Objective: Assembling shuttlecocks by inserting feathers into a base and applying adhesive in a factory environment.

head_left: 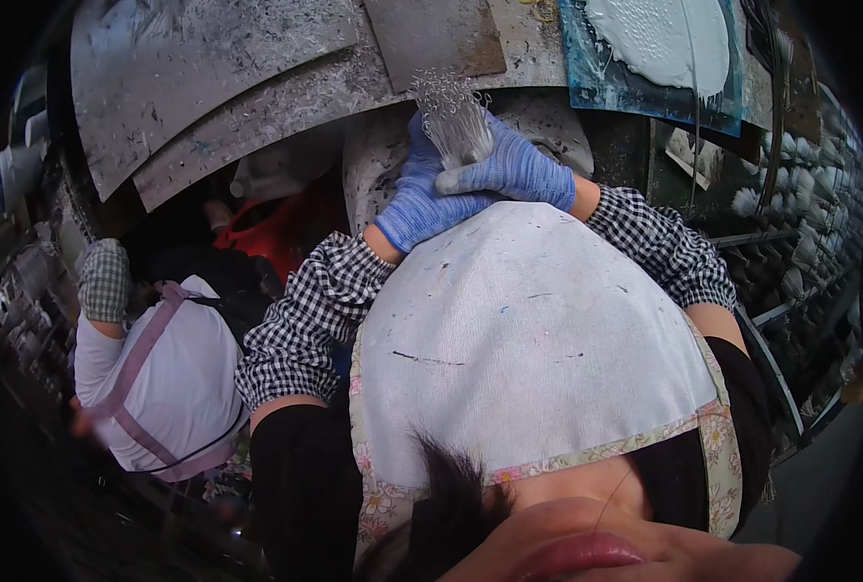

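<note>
Both hands wear blue knitted gloves and meet in front of my white apron. Between them stands a bundle of thin, shiny wire-like strands (459, 126), its loose ends fanning out and some tips curled into small loops. My left hand (424, 194) is closed around the bundle's left side and lower end. From the other side my right hand (524, 167) wraps it, the grey-stained thumb lying across the bottom. The gloves hide part of the bundle, and its exact kind cannot be made out.
Beyond my hands runs a grey, speckled worktable (286, 116) with flat boards (436, 44) on it. White paste (659, 39) covers a blue sheet (587, 82) at the far right. Racks of white tufted pieces (805, 194) stand at right. A co-worker (175, 359) is close by at left, near something red (262, 228).
</note>
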Demonstrator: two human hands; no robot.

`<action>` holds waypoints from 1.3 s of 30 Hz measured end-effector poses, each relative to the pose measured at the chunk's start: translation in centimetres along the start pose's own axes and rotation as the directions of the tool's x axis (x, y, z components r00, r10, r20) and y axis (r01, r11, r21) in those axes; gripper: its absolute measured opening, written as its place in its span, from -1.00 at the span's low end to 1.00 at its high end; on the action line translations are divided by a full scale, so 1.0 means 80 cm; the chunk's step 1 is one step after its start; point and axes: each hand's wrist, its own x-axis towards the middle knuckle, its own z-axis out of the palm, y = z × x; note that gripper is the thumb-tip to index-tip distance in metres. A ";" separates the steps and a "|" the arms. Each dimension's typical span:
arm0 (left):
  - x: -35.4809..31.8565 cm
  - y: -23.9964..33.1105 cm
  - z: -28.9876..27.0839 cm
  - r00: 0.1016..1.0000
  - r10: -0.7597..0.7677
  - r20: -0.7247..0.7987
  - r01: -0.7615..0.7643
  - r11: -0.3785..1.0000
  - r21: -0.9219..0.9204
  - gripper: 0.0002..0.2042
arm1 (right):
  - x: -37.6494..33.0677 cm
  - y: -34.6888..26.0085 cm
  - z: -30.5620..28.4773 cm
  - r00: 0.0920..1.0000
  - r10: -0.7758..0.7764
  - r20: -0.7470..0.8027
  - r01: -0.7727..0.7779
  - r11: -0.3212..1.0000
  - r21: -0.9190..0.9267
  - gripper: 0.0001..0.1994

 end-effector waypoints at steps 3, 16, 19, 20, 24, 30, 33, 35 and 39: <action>-0.009 0.018 0.004 0.998 -0.001 -0.057 -0.007 0.991 -0.137 -0.09 | 0.004 -0.034 -0.007 0.983 0.088 0.159 -0.066 0.989 -0.135 -0.23; 0.016 0.102 -0.020 0.897 0.426 0.115 -0.341 0.835 -0.433 -0.20 | 0.003 -0.036 -0.026 0.938 0.039 0.344 -0.065 0.996 0.064 -0.51; 0.040 0.123 -0.023 0.809 0.579 0.096 -0.571 0.815 -0.098 -0.26 | 0.024 -0.048 -0.046 0.854 -0.342 0.393 0.436 0.881 -0.181 -0.47; 0.042 0.147 -0.014 0.750 0.650 0.123 -0.661 0.744 0.096 -0.28 | 0.029 -0.051 -0.059 0.623 -0.598 0.504 0.781 0.512 -0.357 -0.44; 0.001 0.278 -0.067 0.595 0.454 0.663 -0.716 0.675 0.180 -0.41 | 0.044 -0.126 -0.063 0.905 -0.301 0.299 0.424 0.608 -0.671 -0.28; 0.097 0.141 -0.043 0.321 0.945 -0.061 -0.668 0.272 0.693 -0.59 | 0.105 -0.093 -0.058 0.624 -0.742 0.244 0.380 0.015 -0.925 -0.47; 0.097 0.159 -0.046 0.149 0.988 0.042 -0.654 0.067 0.753 -0.71 | 0.101 -0.090 -0.058 0.679 -0.723 0.131 0.219 0.029 -0.975 -0.30; 0.099 0.159 -0.050 0.271 0.962 -0.043 -0.657 0.218 0.722 -0.73 | 0.098 -0.098 -0.062 0.687 -0.715 0.128 0.135 -0.047 -0.990 -0.20; 0.099 0.151 -0.067 0.350 0.929 -0.120 -0.649 0.333 0.684 -0.74 | 0.080 -0.231 -0.083 0.706 -0.624 0.334 0.373 -0.072 -0.925 -0.45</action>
